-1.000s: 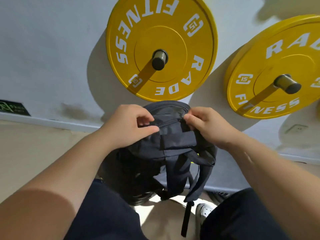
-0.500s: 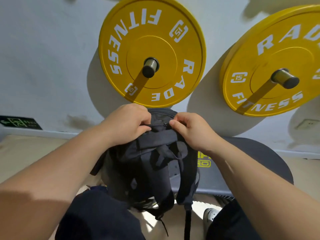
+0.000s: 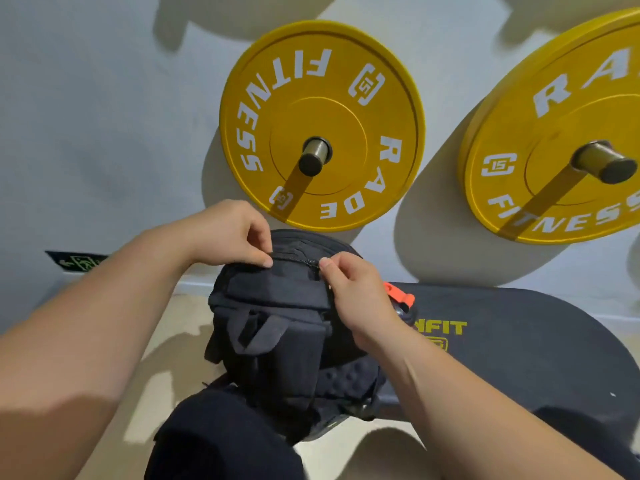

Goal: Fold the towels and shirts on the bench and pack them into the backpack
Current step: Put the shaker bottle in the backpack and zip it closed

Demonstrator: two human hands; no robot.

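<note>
Since 1 s ago, the backpack [image 3: 277,317] has shifted from hanging in front of the bench [image 3: 519,341] end to resting with its lower part against the bench. More of the bench pad is exposed than at 0.5 s ago, its yellow lettering [image 3: 441,328] now largely readable. An orange clip [image 3: 398,295] has come into sight beside the right hand [image 3: 360,299]. The right hand now pinches at the zipper pull [image 3: 315,264], farther right along the top seam. The left hand [image 3: 225,233] has changed from a closed grasp to a fingertip pinch on the seam.

Dark bench [image 3: 519,341] (yellow lettering), black backpack [image 3: 277,306] on its end
</note>
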